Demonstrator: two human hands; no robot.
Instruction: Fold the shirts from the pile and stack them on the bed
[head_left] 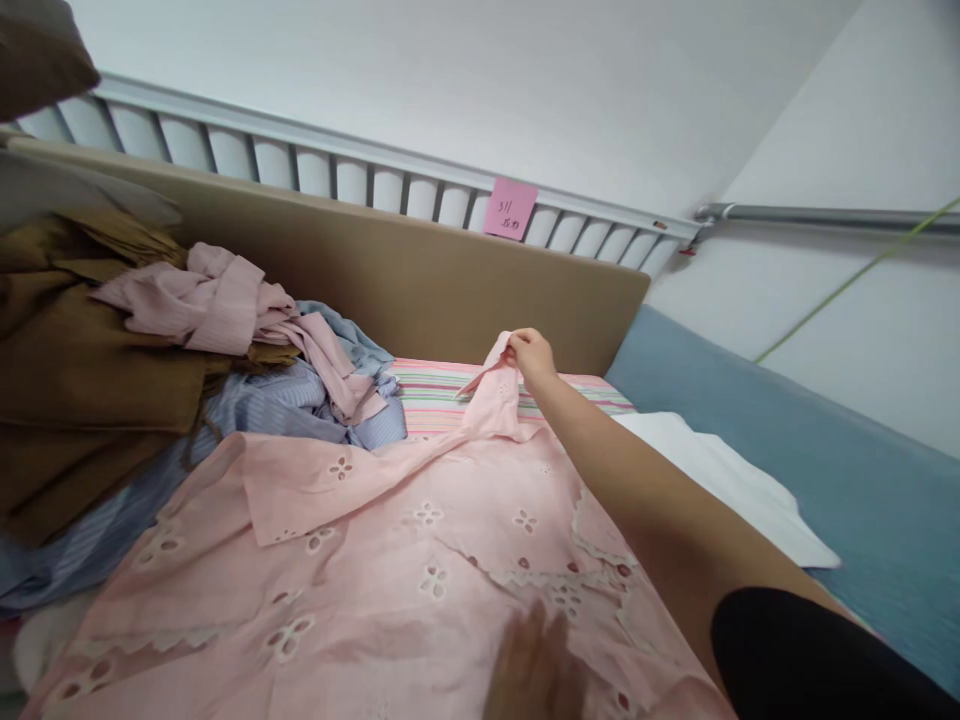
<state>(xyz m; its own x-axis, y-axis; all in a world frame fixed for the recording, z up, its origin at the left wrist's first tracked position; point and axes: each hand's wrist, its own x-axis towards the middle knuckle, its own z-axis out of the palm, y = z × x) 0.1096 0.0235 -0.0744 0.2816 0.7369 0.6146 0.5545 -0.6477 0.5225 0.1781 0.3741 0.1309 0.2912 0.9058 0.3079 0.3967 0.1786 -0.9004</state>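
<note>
A pink shirt [390, 540] with cut-out flower embroidery and scalloped pale trim lies spread across the near part of the bed. My right hand [531, 355] pinches a tip of its pink collar cloth, lifting that end above the striped sheet [439, 395]. My right arm reaches in from the lower right, with a black sleeve at its near end. Low in the frame, my left hand [536, 665] lies over the shirt front, blurred by motion, its fingers stretched out. The near edge of the shirt runs out of view.
A heap of clothes lies left: a brown garment [97, 370], a pink ribbed one [210, 300] and a blue striped one [277, 405]. White cloth [720, 480] rests by the blue padded side [825, 460]. Behind stand a beige board [360, 260] and a radiator with a pink note [511, 207].
</note>
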